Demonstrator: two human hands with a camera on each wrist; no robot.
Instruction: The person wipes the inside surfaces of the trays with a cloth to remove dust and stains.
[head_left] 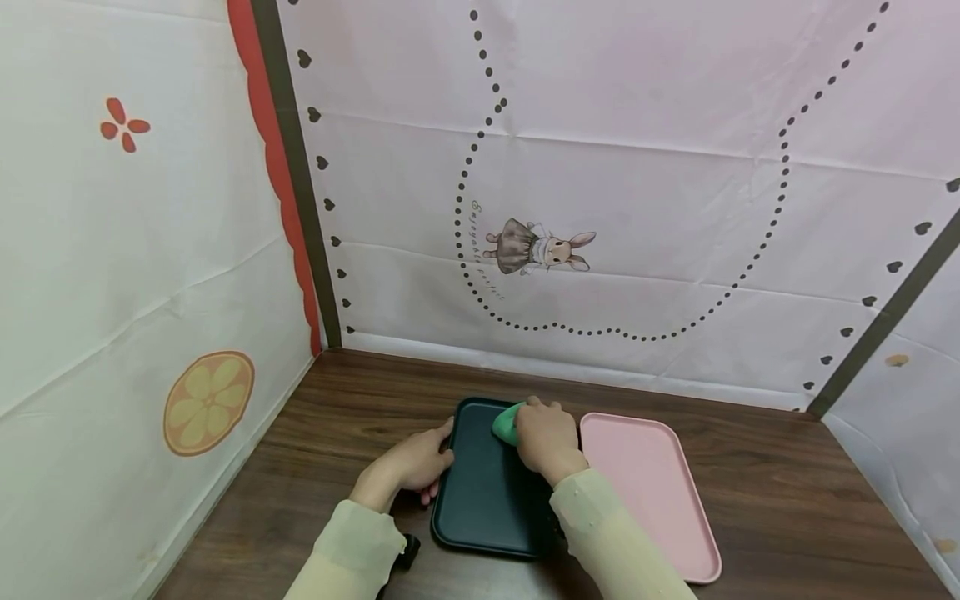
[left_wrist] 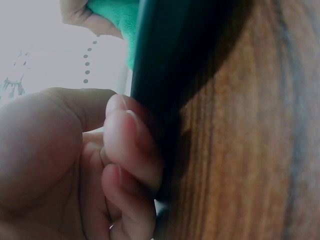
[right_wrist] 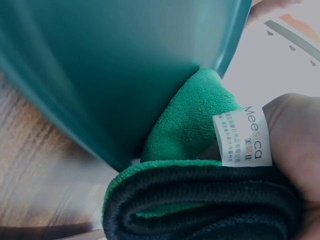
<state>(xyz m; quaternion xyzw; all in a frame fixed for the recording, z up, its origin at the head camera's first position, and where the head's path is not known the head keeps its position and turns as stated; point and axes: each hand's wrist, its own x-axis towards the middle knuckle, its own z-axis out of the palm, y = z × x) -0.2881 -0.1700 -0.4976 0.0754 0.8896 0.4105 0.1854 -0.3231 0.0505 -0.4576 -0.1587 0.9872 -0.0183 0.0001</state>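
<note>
A dark green tray [head_left: 487, 508] lies flat on the wooden table. My left hand [head_left: 411, 463] holds its left edge, with thumb and fingertips at the rim in the left wrist view. My right hand [head_left: 547, 437] grips a folded green cloth [right_wrist: 187, 120] and presses it on the tray's upper right part. A white tag [right_wrist: 243, 137] and dark stitched borders show on the cloth in the right wrist view. The right fingers are mostly hidden there behind the folds.
A pink tray [head_left: 637, 467] lies just right of the green one, partly under my right sleeve [head_left: 611, 533]. Printed cloth walls [head_left: 600, 167] enclose the table [head_left: 375, 392] at the back and both sides.
</note>
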